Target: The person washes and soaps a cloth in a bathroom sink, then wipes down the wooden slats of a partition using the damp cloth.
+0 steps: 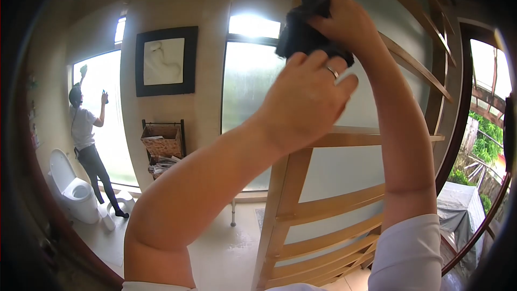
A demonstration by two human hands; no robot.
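A bunched black cloth (307, 28) is held up high in front of me, near the upper part of a wooden-slatted frame with frosted panels (296, 183). My left hand (307, 97), with a ring on one finger, has its fingers closed on the cloth's lower edge. Higher up and to the right, my right hand (349, 24) grips the same cloth, its fingers pressed into the folds. Some of the cloth is hidden behind both hands, and its top runs toward the upper edge of the view. Whether it touches the frame, I cannot tell.
At the left, another person (86, 124) stands by a bright window with raised arms. A white toilet (78, 191) with its lid up is nearby. A wicker basket rack (163, 140) stands below a framed relief (164, 62). Daylight enters through an opening at right.
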